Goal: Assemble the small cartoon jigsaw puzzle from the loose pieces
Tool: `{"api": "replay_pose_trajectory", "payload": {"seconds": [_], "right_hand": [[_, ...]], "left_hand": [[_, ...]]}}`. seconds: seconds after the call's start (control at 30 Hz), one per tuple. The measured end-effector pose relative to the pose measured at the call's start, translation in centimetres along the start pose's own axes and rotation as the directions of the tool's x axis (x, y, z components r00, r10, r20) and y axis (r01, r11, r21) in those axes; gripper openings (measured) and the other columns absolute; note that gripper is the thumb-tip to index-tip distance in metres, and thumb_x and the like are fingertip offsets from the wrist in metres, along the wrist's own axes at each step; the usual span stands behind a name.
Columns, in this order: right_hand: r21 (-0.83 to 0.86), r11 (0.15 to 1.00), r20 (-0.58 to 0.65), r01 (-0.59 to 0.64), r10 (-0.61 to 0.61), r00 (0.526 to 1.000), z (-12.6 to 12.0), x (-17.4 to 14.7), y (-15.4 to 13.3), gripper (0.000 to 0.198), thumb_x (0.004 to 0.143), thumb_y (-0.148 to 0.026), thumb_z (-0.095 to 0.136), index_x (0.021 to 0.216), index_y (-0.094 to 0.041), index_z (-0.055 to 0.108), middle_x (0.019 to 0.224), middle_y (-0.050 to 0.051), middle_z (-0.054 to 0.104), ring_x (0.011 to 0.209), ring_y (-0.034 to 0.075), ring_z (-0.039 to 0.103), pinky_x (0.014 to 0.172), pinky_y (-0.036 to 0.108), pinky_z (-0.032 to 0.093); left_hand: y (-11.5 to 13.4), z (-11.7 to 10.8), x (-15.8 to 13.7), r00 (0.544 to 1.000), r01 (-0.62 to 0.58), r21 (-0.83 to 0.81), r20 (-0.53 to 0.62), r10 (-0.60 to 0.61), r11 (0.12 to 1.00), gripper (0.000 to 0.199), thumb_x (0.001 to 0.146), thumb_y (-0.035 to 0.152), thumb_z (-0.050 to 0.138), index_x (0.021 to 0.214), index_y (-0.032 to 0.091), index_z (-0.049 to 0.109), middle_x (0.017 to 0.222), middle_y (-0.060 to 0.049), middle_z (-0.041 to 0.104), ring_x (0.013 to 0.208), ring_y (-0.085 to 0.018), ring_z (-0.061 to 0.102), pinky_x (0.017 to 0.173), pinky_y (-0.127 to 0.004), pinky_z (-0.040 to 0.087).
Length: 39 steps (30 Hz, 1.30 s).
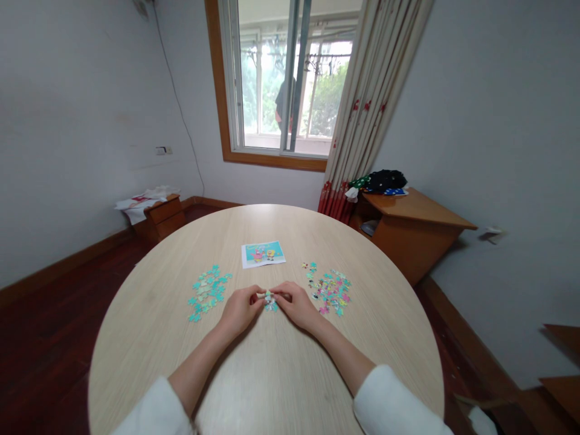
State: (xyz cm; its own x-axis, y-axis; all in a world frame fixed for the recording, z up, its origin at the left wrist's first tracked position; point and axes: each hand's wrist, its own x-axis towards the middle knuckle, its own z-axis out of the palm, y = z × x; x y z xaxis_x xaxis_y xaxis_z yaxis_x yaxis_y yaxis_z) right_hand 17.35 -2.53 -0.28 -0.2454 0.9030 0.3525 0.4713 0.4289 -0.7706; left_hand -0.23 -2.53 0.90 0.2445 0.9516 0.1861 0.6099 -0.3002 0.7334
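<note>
Pale round table (pixel 267 380), puzzle pieces (pixel 270 302) at the grip.
Left hand (pixel 241 310) and right hand (pixel 295 303) pinch them in closed fingertips; left pile (pixel 206 292) and right pile (pixel 334 291) flank the grip, printed picture (pixel 263 254) beyond.

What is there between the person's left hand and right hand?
In the head view, a small cluster of puzzle pieces, pale and turquoise, sits between the left hand and the right hand, close to both.

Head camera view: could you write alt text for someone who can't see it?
A person's left hand and right hand handle small puzzle pieces at a round pale table, between a turquoise-green cluster and a multicoloured cluster. A cartoon picture lies beyond; a window is behind.
</note>
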Motion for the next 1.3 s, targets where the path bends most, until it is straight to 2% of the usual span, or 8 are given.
{"api": "replay_pose_trajectory", "payload": {"seconds": [0.23, 0.5, 0.67, 0.9, 1.3], "right_hand": [[0.047, 0.998, -0.009, -0.033, 0.034, 0.999, -0.1, 0.0, -0.4, 0.014, 0.08, -0.021, 0.058, 0.087, -0.02, 0.07, 0.084, 0.004, 0.067, 0.081, 0.015, 0.06, 0.075, 0.029, 0.046], [0.085, 0.986, -0.053, -0.143, 0.148, 0.988, 0.4, 0.7, -0.7, 0.009, 0.074, -0.021, 0.061, 0.07, -0.015, 0.067, 0.071, 0.002, 0.064, 0.068, 0.013, 0.057, 0.065, 0.025, 0.044], [0.106, 0.983, -0.058, -0.149, 0.156, 0.986, 0.8, 1.0, -0.5, 0.008, 0.073, -0.019, 0.061, 0.068, -0.016, 0.066, 0.07, 0.002, 0.064, 0.067, 0.013, 0.057, 0.063, 0.024, 0.045], [0.018, 0.983, -0.094, -0.185, 0.186, 0.978, 1.4, 1.1, 0.1, 0.007, 0.072, -0.02, 0.062, 0.066, -0.017, 0.066, 0.068, 0.001, 0.062, 0.065, 0.012, 0.055, 0.061, 0.023, 0.042], [0.058, 0.984, -0.066, -0.168, 0.171, 0.983, 1.2, 1.4, 0.2, 0.009, 0.071, -0.018, 0.063, 0.063, -0.018, 0.066, 0.081, 0.005, 0.065, 0.079, 0.016, 0.059, 0.073, 0.028, 0.045]], "left_hand": [[0.0, 0.0, -0.1, 1.0, -0.008, -0.004, -0.002, 0.008, 1.0, 0.025, 0.074, 0.032, 0.055, 0.086, 0.015, 0.069, 0.061, -0.002, 0.061, 0.058, -0.014, 0.052, 0.058, -0.024, 0.035], [-0.1, 0.1, 0.0, 0.999, -0.044, -0.009, 0.018, 0.044, 0.999, 0.027, 0.076, 0.033, 0.054, 0.088, 0.015, 0.07, 0.061, -0.002, 0.061, 0.057, -0.014, 0.052, 0.057, -0.024, 0.035], [-0.1, 0.0, -0.1, 0.999, -0.038, 0.017, 0.022, 0.038, 0.999, 0.025, 0.075, 0.032, 0.055, 0.087, 0.016, 0.07, 0.062, -0.002, 0.062, 0.058, -0.014, 0.052, 0.057, -0.024, 0.035], [0.4, -0.2, -0.1, 0.999, -0.017, 0.081, 0.04, 0.014, 0.997, 0.023, 0.076, 0.029, 0.054, 0.088, 0.016, 0.069, 0.064, -0.003, 0.064, 0.06, -0.015, 0.054, 0.058, -0.024, 0.035], [0.2, -0.3, -0.1, 0.999, -0.021, 0.027, 0.041, 0.02, 0.999, 0.028, 0.075, 0.03, 0.053, 0.092, 0.016, 0.069, 0.063, -0.002, 0.063, 0.058, -0.014, 0.053, 0.058, -0.024, 0.036]]}}
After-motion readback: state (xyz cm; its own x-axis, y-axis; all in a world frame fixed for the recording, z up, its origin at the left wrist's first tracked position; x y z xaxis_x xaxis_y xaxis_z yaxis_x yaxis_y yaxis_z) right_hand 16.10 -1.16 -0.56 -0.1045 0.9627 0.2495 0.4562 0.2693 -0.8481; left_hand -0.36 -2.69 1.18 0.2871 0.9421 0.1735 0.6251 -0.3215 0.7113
